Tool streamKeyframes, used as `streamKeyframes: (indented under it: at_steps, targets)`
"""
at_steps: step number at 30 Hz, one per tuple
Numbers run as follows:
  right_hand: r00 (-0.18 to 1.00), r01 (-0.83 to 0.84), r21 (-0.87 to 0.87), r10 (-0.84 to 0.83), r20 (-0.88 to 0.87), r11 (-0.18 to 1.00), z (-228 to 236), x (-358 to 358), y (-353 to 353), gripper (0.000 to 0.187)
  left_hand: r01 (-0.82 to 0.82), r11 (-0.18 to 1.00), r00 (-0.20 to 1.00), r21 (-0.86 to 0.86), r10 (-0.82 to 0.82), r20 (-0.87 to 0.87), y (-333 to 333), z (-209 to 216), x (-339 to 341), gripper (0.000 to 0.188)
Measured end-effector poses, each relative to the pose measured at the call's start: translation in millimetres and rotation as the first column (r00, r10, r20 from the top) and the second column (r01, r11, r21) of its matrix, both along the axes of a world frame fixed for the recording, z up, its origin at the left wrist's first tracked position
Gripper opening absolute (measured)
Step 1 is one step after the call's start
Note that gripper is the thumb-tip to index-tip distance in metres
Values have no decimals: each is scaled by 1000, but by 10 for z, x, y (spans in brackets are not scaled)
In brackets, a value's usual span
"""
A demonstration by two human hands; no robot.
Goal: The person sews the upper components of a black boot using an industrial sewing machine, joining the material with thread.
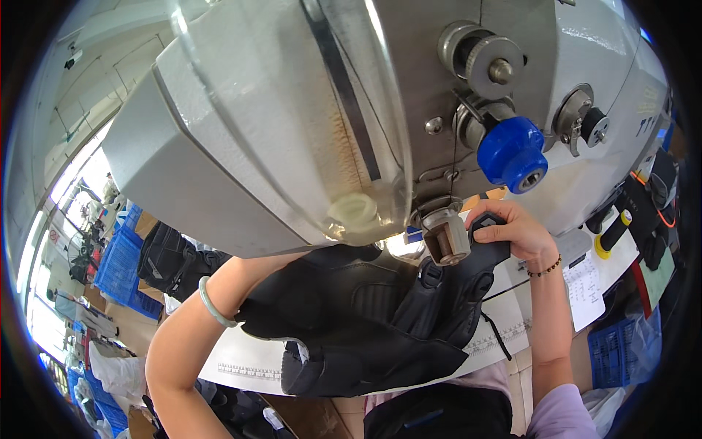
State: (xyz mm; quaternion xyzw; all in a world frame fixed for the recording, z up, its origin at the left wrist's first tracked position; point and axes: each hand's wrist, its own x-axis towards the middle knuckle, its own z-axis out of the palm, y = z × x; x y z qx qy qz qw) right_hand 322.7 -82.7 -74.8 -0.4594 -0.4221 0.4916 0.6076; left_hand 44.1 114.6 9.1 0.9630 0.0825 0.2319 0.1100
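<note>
Black bag piece (351,304) is under the head of a grey-white sewing machine (241,139), draped over the front of the white desk (228,350), its lower edge over the printed ruler scale (248,371). Right hand (510,230): pinching the piece's upper right end, thumb on top, fingers mostly behind. Left hand (281,262): mostly hidden behind the machine head, so finger state can't be told; its wrist is at the piece's upper left side, green bangle (216,302) on the forearm.

Progress, judged from how it lies: panels and 2 strap-like parts look joined to the piece already, so partly made up. Piece not yet off the machine; a thin black cord (497,336) hangs loose at its right. Stitch point blocked by the machine head and the metal fitting (447,238), so can't tell how much seam is done or left.

Around: blue knob (508,152) on the machine, yellow-and-black thread spool (613,235) and written sheet (585,289) at right, 1 blue crate (613,357) lower right.
</note>
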Motion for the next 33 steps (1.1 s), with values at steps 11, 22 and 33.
streamKeyframes:
  at_steps: [11,22,33]
  targets:
    - [998,-14,10,13,60,1000,34,-20,-37,18,18,999,1000,-28,-17,16,30,-37,9,41]
    - [999,17,-30,-19,-48,999,-32,14,38,21,139,985,989,101,-142,26,-28,58,19,34]
    - [997,-6,-15,5,-76,1000,-57,24,38,20,137,988,987,-72,-130,94,-86,11,64,34]
